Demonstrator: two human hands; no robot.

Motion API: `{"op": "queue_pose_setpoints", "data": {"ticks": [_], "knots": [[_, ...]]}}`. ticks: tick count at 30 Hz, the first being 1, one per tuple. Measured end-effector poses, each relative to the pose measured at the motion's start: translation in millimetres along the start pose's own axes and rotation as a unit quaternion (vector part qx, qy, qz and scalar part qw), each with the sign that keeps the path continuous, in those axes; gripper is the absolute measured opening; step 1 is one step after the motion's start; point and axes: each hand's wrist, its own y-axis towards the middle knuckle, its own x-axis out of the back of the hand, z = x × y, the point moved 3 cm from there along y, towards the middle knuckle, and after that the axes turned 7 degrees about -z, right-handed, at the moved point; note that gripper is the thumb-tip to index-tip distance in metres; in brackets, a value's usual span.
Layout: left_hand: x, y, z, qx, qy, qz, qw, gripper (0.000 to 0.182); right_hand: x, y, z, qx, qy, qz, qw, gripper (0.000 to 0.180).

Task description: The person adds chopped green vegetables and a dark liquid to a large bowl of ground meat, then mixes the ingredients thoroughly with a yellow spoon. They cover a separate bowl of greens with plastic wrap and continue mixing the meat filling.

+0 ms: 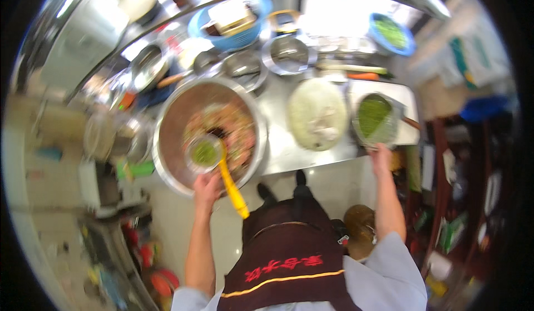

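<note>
My left hand [207,188] grips the rim of a small bowl of chopped greens [204,152], held over a large metal basin [158,144]. In the basin lies a pinkish mixture with chopped bits [242,131] and a dark patch. A yellow-handled utensil [233,190] leans over the basin's near rim beside my left hand; its far end is hidden. My right hand [380,156] holds the near rim of a metal bowl with finely chopped greens [374,115], over a white cutting board [406,98].
A round pale board [306,111] with whitish pieces lies between the basin and the cutting board. Behind stand metal bowls [290,54], a blue basket [233,40] and a blue bowl of greens [392,33]. A carrot [363,76] lies near a cleaver's wooden handle [412,123].
</note>
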Motion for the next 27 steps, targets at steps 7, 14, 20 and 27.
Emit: {"op": "queue_pose_setpoints", "data": {"ticks": [7, 14, 20, 27], "knots": [[29.2, -5.3, -29.6, -0.032, -0.006, -0.004, 0.999, 0.025, -85.2, -183.6, -31.5, -0.151, -0.224, 0.220, 0.937, 0.041], [62.3, -2.0, -66.4, -0.054, 0.005, -0.006, 0.999, 0.024, -253.0, -359.4, -119.4, -0.425, -0.149, 0.473, 0.757, 0.049], [94.6, 9.2, -85.2, -0.078, 0.045, 0.047, 0.995, 0.021, -315.7, -386.6, -132.9, -0.361, -0.231, 0.378, 0.821, 0.026], [138.6, 28.8, -99.3, -0.107, 0.048, 0.059, 0.991, 0.023, -346.6, -399.9, -143.7, -0.320, -0.265, 0.387, 0.823, 0.017]]}}
